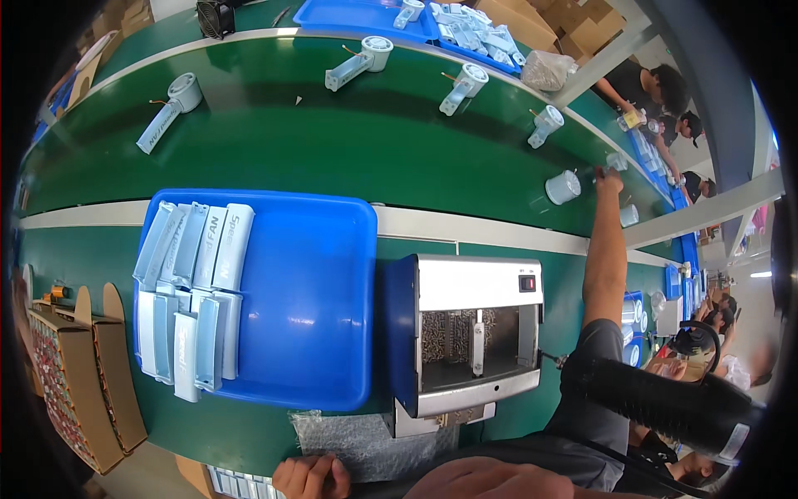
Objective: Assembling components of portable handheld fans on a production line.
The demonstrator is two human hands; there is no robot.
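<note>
A black power screwdriver [661,401] is seen nearest the camera, at the right, with its tip pointed left toward a screw box [477,341]. Past it the right arm is stretched outward, and the right hand [609,180] is held over the far right part of the green belt [274,158]. A pale, blurred fan [616,161] is found right at the far side of its fingers; whether it is grasped or only approached cannot be told, and its long axis cannot be read. A white fan [564,188] is set just to the left of the same hand, apart from it, with its round drum shown and its handle not made out. Both are much nearer to the right hand than to the left hand [312,476], which is rested at the near edge beside some bubble wrap [357,445], its fingers curled; whether anything is enclosed there cannot be told. Farther left along the belt, four fans [378,54] are laid with handles slanted toward the near left, and a blue tray [307,291] of pale handle parts [231,249] is placed left of the screw box
</note>
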